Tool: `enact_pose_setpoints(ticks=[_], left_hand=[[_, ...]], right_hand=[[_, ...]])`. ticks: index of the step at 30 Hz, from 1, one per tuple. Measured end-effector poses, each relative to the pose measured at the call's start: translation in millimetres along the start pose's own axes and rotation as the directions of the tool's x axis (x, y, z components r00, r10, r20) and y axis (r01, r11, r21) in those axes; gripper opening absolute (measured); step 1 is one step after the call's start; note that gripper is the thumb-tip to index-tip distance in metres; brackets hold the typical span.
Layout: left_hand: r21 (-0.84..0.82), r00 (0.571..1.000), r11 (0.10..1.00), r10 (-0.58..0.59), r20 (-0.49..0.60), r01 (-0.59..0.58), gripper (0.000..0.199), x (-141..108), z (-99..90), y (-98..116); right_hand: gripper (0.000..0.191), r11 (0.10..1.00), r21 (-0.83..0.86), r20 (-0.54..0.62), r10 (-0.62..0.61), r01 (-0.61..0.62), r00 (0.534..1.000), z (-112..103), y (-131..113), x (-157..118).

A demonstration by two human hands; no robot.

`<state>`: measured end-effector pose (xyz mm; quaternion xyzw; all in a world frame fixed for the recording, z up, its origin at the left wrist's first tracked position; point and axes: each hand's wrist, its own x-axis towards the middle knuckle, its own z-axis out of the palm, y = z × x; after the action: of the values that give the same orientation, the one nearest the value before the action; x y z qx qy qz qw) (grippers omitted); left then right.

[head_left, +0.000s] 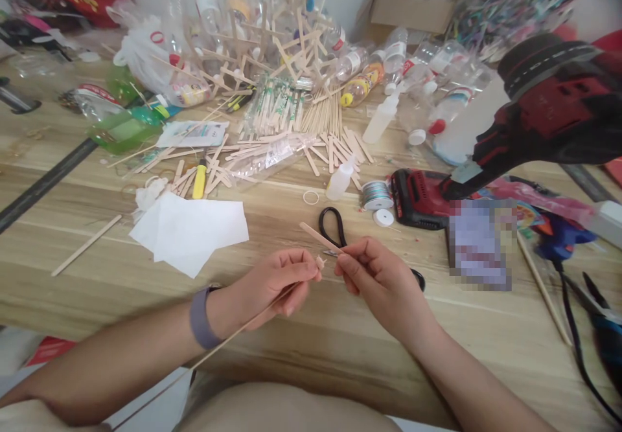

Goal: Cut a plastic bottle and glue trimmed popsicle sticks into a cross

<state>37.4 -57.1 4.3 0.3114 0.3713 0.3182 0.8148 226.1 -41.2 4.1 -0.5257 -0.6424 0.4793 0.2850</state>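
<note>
My left hand [286,280] is closed around a long thin wooden skewer [218,348], which runs back along my forearm toward my lap. A small pale piece [321,261] shows at my left fingertips; its kind is too small to make out. Between the thumb and fingers of my right hand [372,273] is a flat wooden craft stick [315,235], pointing up and to the left. The two hands are close together but apart. Behind the right hand lie black-handled scissors [332,226], partly hidden by it.
White paper sheets [194,231] lie on the left. Loose craft sticks, a yellow-handled tool [199,179], a small glue bottle [341,178] and a thread spool [376,195] lie ahead. Plastic bottles [350,64] crowd the back. A red-black power tool [529,114] stands at right, near a blue glue gun [558,238].
</note>
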Motion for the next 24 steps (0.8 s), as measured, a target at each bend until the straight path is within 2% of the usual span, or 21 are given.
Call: enact_pose_setpoints(ticks=[9, 24], left_hand=[[0.008, 0.998, 1.000, -0.013, -0.053, 0.014, 0.030, 1, 3.9, -5], [-0.003, 0.998, 1.000, -0.017, -0.063, 0.017, 0.030, 1, 4.1, -3]], right_hand=[[0.014, 0.987, -0.118, -0.031, -0.113, 0.109, 0.993, 9, -3, -12], [0.010, 0.968, -0.196, -0.040, -0.166, 0.155, 0.985, 13, 1, -16]])
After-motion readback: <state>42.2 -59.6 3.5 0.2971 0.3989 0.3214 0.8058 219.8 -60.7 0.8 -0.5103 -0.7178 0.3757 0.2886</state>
